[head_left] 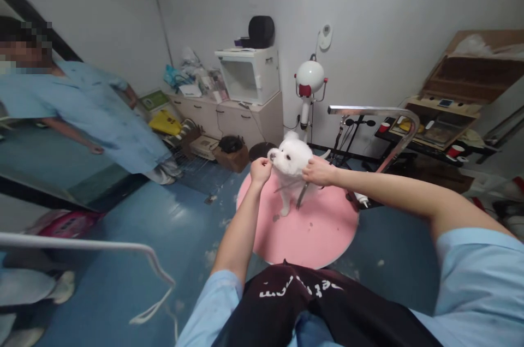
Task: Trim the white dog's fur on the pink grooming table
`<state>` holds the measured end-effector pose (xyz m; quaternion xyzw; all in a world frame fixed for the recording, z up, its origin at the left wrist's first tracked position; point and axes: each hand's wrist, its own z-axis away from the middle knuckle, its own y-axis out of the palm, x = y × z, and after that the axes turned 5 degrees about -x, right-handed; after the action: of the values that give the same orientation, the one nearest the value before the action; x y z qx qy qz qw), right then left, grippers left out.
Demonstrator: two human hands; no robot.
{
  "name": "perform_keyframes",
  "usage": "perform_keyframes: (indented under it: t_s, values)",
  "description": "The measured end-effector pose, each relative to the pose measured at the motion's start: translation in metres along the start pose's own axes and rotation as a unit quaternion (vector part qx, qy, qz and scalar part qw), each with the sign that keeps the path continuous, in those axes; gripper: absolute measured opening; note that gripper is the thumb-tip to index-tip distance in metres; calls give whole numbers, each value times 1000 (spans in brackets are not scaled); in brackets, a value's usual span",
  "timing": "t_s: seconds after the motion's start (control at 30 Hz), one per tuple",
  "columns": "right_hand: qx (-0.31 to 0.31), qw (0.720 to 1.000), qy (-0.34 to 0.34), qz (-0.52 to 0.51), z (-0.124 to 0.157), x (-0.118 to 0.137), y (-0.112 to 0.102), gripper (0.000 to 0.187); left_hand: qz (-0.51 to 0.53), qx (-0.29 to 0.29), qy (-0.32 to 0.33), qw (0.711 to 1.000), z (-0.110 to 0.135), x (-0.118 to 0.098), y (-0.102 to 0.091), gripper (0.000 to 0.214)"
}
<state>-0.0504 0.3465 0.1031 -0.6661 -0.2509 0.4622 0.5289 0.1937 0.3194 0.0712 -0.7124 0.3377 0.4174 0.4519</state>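
A small white fluffy dog (293, 156) stands on a round pink table (303, 238), its head turned to the left. My left hand (261, 171) is closed at the front of its muzzle, with the fingertips pinched against the chin fur. At the dog's cheek, on the other side of the head, is my right hand (320, 171), its fingers curled. Scissors (302, 197) hang down from this hand with their blades apart in front of the dog's chest. The scissors' handles are hidden by my fingers.
A metal grooming arm (368, 111) rises at the table's right. Behind stand a white dryer (310, 77) and a cabinet (262, 118) bearing a white box (249, 77). A person in blue (94, 101) stands at left. A white rail (82, 241) crosses the lower left.
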Motion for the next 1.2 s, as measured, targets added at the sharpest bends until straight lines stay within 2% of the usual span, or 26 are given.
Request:
perform_keyframes:
  t_s: [0.07,0.1,0.13,0.23,0.27,0.4,0.53,0.57,0.67,0.73,0.83,0.97,1.03,1.13,1.2]
  values:
    - [18,998,-60,-29,12,12,3,18,-1,6,7,1000,4,-4,2,24]
    - [18,997,-66,-45,17,17,4,17,-2,9,12,1000,6,-6,2,23]
    - [11,997,-46,-57,22,22,5,17,-3,13,18,1000,8,-10,3,21]
    - [-10,994,86,-66,31,34,5,23,-21,37,41,998,13,-24,6,18]
    - [-6,992,111,-66,33,40,6,23,-32,45,49,997,15,-29,6,18]
    - [43,987,90,-126,38,67,13,13,-80,76,82,990,22,-47,11,19]
    - [39,966,224,-124,28,91,16,29,-127,120,125,977,32,-61,18,20]
    - [40,965,229,-125,26,97,16,29,-137,121,128,975,34,-63,20,21]
    - [48,970,179,-156,25,107,17,19,-144,115,119,976,37,-63,22,22]
    - [19,973,181,-143,31,98,18,19,-130,107,104,980,36,-58,19,23]
    - [-45,963,248,-90,40,60,19,28,-88,74,75,990,31,-47,9,23]
    - [-105,976,108,-157,40,11,18,22,-38,50,29,998,27,-35,-4,25]
    - [-116,971,104,-183,33,-5,16,23,-16,41,21,999,28,-31,-6,26]
    - [-121,956,155,-218,27,-8,19,27,19,22,16,999,30,-24,-6,24]
    - [-102,946,176,-253,31,13,30,29,43,13,14,999,32,-17,-5,24]
